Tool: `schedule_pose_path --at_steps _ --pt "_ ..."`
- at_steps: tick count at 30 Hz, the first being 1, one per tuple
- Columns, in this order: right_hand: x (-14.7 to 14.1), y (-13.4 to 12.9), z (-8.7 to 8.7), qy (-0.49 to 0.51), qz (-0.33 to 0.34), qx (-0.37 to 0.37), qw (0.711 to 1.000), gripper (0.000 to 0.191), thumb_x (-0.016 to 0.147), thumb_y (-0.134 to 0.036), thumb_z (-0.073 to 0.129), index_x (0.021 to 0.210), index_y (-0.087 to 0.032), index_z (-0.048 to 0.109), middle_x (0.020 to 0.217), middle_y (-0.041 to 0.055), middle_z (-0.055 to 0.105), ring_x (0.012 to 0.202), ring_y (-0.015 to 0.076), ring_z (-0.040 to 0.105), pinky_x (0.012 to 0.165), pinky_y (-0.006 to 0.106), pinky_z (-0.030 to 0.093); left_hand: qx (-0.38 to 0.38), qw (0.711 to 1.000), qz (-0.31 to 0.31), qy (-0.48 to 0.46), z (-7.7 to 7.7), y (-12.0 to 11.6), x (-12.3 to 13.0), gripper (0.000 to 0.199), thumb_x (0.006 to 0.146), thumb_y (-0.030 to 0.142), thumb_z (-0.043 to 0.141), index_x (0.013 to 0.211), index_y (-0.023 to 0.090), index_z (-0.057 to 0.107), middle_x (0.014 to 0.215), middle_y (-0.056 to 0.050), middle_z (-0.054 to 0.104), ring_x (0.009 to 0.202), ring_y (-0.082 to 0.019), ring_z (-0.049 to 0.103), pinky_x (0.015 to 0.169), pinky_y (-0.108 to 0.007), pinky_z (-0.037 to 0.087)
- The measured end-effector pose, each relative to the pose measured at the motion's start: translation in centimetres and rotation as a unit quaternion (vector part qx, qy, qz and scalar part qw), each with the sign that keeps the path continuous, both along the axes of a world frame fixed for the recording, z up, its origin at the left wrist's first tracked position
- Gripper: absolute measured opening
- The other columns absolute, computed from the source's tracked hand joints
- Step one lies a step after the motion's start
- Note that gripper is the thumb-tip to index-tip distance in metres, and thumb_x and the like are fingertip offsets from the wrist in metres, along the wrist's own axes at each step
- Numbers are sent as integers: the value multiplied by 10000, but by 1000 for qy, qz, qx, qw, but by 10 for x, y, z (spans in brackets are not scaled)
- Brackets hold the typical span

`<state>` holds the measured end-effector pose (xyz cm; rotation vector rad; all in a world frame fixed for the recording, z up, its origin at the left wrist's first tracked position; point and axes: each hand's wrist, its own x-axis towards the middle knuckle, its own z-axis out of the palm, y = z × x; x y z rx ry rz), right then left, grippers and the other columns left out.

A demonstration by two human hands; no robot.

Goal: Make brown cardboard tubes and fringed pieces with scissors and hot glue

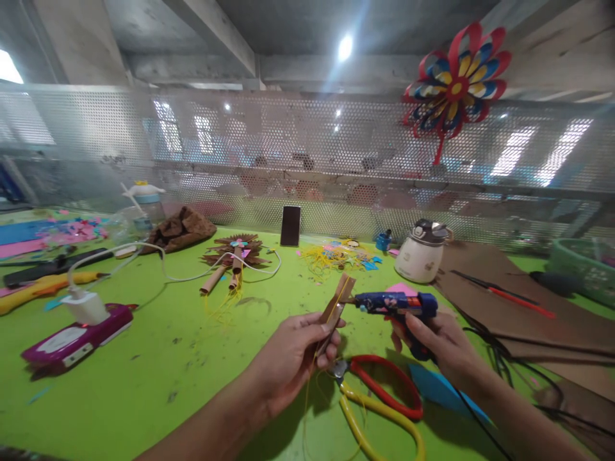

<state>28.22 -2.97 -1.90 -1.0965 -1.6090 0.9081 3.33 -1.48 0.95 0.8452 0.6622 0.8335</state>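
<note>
My left hand (pixel 307 339) is closed around a folded strip of brown cardboard (pixel 342 291), held tilted above the green table. A thin yellow string runs along the strip and hangs down below the hand. My right hand (pixel 432 333) grips a dark blue glue gun (pixel 396 303), its nozzle pointing left at the strip's upper part. Whether the nozzle touches the strip, I cannot tell. Just under both hands lie scissors (pixel 384 410) with one red and one yellow handle; their blades are partly hidden by my left hand.
A purple power strip (pixel 77 339) with a white charger sits left. Behind are a brown cardboard flower (pixel 235 250), a phone (pixel 291 225), yellow string scraps (pixel 331 259) and a white mug (pixel 421 253). Brown cardboard (pixel 485 288), a red-handled tool (pixel 521 301) and black cables (pixel 500 358) lie right.
</note>
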Motion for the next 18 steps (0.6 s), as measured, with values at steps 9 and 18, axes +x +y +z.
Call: schedule_pose_path --at_steps 9,18 --pt "4 1 2 -31 13 22 999 363 898 -448 462 765 -151 623 637 36 581 592 159 541 523 262 376 5 1000 -7 -1 -1 0 1 159 765 176 608 880 69 632 693 -36 551 556 -64 459 491 -178 290" --pt "2 -2 2 -60 21 28 998 395 901 -457 453 713 -147 609 613 31 564 547 137 487 497 258 350 5 1000 -1 4 1 0 1 153 754 167 609 872 70 625 695 -40 547 559 -67 466 493 -173 301"
